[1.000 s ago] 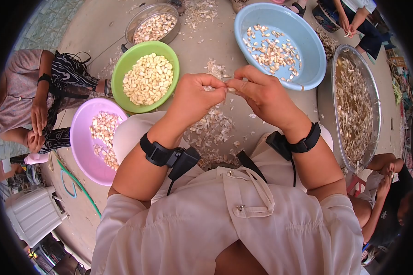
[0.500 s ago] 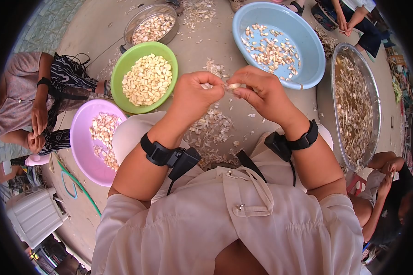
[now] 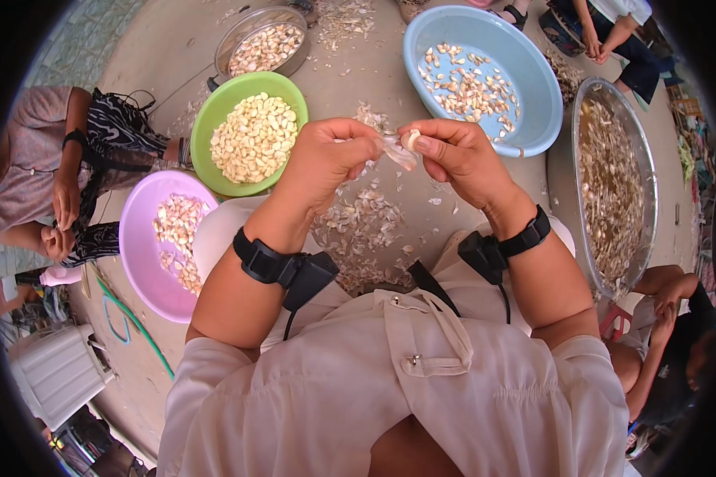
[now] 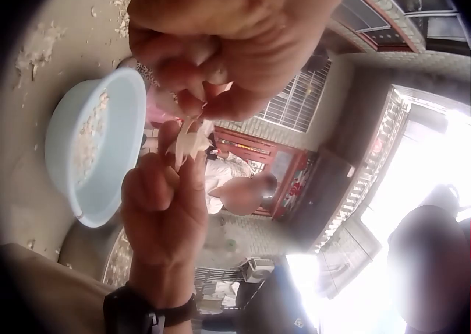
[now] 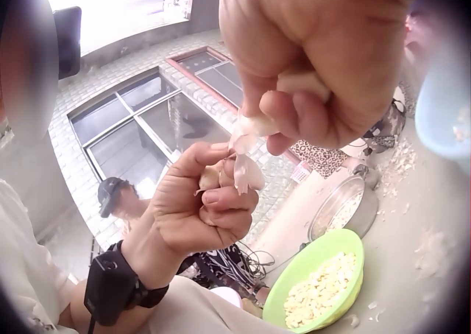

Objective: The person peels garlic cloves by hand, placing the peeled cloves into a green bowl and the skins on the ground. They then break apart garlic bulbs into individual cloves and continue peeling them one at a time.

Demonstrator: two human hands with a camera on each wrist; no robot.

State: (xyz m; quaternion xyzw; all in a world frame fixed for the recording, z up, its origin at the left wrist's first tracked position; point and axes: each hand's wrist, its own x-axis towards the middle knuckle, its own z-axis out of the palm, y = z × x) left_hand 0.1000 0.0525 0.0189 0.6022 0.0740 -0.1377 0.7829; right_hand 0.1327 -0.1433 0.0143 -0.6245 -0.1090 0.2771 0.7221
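Observation:
In the head view my left hand pinches a strip of thin garlic skin between thumb and forefinger. A pale garlic clove sits between the thumb and forefinger of my right hand, right beside that skin. From the right wrist, loose skin hangs between both hands, and another clove shows in the curled fingers of my left hand. One more clove is tucked in the fingers of my right hand. The left wrist view shows the papery skin between the fingertips.
A green basin of peeled cloves and a pink basin stand left, a metal pan behind. A blue basin and metal tub stand right. Skins litter the floor below my hands. Other people sit around.
The clove in my right fingers shows more plainly now, with a long piece of skin stretched out beside it. My left hand has turned slightly; the basins stay put.

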